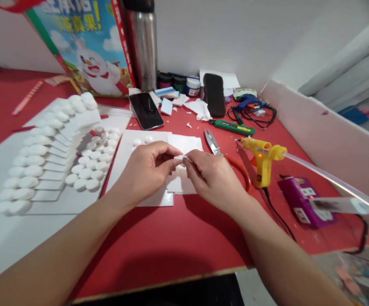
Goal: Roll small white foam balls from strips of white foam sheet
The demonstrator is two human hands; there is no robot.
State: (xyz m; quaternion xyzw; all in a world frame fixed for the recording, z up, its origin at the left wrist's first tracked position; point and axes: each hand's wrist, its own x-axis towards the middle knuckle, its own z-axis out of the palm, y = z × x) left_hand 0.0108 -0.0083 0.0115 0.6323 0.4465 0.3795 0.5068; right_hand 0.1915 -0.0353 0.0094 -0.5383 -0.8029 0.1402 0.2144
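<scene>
My left hand (155, 166) and my right hand (210, 175) meet over the white sheets, fingertips pinched together on a small white piece (180, 157). Fingers cover most of that piece, so its exact shape and material cannot be made out. Beneath the hands lies a white card (187, 187) on a larger white sheet (159, 199). Two small white discs (137, 142) rest at that sheet's far edge. To the left stand rows of white discs (92, 165), beside a fanned line of white cards (49, 187) topped with white oval pieces (28, 182).
Scissors (212, 142) with orange handles lie right of my right hand. Beyond them are a yellow glue gun (263, 163) with a long glue stick, a purple box (305, 199) and a green cutter (234, 127). Two phones (146, 110), paint jars (192, 86) and a steel bottle (142, 46) stand behind.
</scene>
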